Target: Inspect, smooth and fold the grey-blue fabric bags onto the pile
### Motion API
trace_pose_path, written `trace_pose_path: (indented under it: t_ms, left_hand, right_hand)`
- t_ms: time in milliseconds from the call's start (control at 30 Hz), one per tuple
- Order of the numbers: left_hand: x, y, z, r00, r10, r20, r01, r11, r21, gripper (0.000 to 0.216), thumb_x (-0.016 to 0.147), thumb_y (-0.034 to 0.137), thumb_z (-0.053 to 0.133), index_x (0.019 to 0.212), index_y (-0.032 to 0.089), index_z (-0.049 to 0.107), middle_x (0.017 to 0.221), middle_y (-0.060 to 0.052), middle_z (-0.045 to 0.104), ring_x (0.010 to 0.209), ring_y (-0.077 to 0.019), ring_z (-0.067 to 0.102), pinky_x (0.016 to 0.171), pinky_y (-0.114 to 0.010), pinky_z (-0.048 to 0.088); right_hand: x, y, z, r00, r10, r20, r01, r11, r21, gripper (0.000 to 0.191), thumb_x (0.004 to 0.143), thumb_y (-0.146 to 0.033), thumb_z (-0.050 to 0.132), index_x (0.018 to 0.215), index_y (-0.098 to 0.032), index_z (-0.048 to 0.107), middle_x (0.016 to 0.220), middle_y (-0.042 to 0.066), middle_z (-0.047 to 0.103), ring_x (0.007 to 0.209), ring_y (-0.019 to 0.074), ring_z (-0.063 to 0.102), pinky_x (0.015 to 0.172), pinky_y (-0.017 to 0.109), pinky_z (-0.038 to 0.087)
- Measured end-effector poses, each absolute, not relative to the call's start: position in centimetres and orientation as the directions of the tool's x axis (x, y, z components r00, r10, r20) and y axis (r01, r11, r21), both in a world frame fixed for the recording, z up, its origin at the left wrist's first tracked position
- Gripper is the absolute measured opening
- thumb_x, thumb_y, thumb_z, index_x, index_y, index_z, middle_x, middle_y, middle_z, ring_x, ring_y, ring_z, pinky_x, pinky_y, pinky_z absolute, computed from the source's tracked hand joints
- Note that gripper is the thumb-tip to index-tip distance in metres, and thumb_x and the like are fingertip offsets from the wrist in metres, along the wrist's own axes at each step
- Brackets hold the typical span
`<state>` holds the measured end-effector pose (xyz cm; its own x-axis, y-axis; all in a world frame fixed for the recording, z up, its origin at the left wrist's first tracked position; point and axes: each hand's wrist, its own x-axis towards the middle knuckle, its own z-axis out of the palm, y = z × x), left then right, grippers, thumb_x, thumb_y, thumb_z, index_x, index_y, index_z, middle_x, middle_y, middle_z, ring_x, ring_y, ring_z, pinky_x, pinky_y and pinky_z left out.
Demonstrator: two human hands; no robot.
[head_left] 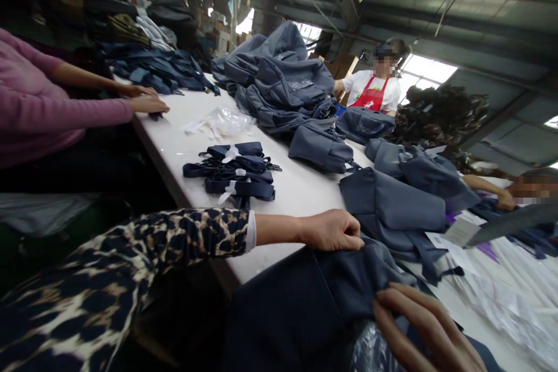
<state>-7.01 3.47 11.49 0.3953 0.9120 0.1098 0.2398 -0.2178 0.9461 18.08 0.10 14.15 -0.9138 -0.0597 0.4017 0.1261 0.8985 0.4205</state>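
Note:
A dark navy bag lies at the table's near edge, directly in front of me. My left hand is closed on its upper edge, the fingers curled over the fabric. My right hand rests against the bag's right side with its fingers extended and a little apart; its thumb is hidden. Crumpled clear plastic shows at the bag between the hands, partly covered by my right fingers. Just beyond my left hand lies another navy bag.
Bundled navy straps lie left of centre, near a clear plastic bag. A heap of navy bags rises behind. Plastic sleeves lie at right. A co-worker's hands are at the left edge; a person in a red apron stands across.

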Motion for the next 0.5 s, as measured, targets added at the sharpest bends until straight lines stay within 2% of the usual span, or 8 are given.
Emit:
trace_pose_path:
  t_ms: [67, 167, 267, 367, 500]
  left_hand:
    - [-7.4, 3.8, 11.7, 0.368, 0.918, 0.145, 0.281, -0.259, 0.924, 0.022, 0.081, 0.022, 0.059, 0.062, 0.015, 0.051, 0.054, 0.008, 0.040, 0.054, -0.0066, 0.035, 0.052, -0.021, 0.026]
    - [-7.9, 4.7, 11.8, 0.392, 0.910, 0.135, 0.256, -0.249, 0.934, 0.025, 0.082, 0.029, 0.059, 0.063, 0.015, 0.050, 0.056, 0.008, 0.039, 0.054, -0.0069, 0.034, 0.051, -0.022, 0.025]
    - [-8.3, 5.4, 11.5, 0.409, 0.907, 0.102, 0.242, -0.216, 0.946, 0.026, 0.083, 0.031, 0.059, 0.065, 0.015, 0.052, 0.056, 0.008, 0.039, 0.053, -0.0068, 0.033, 0.051, -0.022, 0.025]
    - [-8.6, 6.2, 10.8, 0.428, 0.901, 0.062, 0.229, -0.175, 0.958, 0.024, 0.083, 0.030, 0.059, 0.066, 0.014, 0.053, 0.057, 0.007, 0.041, 0.053, -0.0068, 0.034, 0.052, -0.021, 0.026]
    - [-9.2, 7.6, 9.7, 0.471, 0.880, 0.060, 0.215, -0.180, 0.960, 0.024, 0.085, 0.031, 0.059, 0.069, 0.013, 0.056, 0.060, 0.006, 0.046, 0.057, -0.0075, 0.040, 0.055, -0.020, 0.030]
  right_hand:
    - [17.7, 1.1, 13.8, -0.861, 0.048, 0.506, 0.234, 0.921, 0.310, 0.029, 0.092, -0.022, 0.054, 0.119, -0.027, 0.062, 0.117, 0.008, 0.064, 0.111, 0.0230, 0.060, 0.092, 0.032, 0.052]
    - [17.3, 3.1, 12.7, -0.733, 0.272, 0.623, 0.412, 0.907, 0.088, 0.041, 0.090, -0.028, 0.060, 0.130, -0.026, 0.050, 0.123, 0.010, 0.060, 0.111, 0.0245, 0.062, 0.093, 0.037, 0.053]
    - [17.3, 4.6, 11.6, -0.697, 0.431, 0.573, 0.489, 0.870, -0.060, 0.035, 0.093, -0.037, 0.056, 0.125, -0.026, 0.051, 0.109, 0.006, 0.066, 0.096, 0.0217, 0.067, 0.082, 0.033, 0.056]
    - [17.6, 5.3, 11.6, -0.697, 0.490, 0.524, 0.490, 0.859, -0.152, 0.020, 0.093, -0.039, 0.056, 0.108, -0.027, 0.060, 0.093, 0.001, 0.068, 0.081, 0.0174, 0.068, 0.070, 0.025, 0.055]
    - [17.3, 6.6, 13.0, -0.728, 0.566, 0.386, 0.505, 0.824, -0.255, 0.021, 0.092, -0.044, 0.057, 0.099, -0.026, 0.066, 0.082, -0.001, 0.068, 0.071, 0.0152, 0.066, 0.062, 0.022, 0.051]
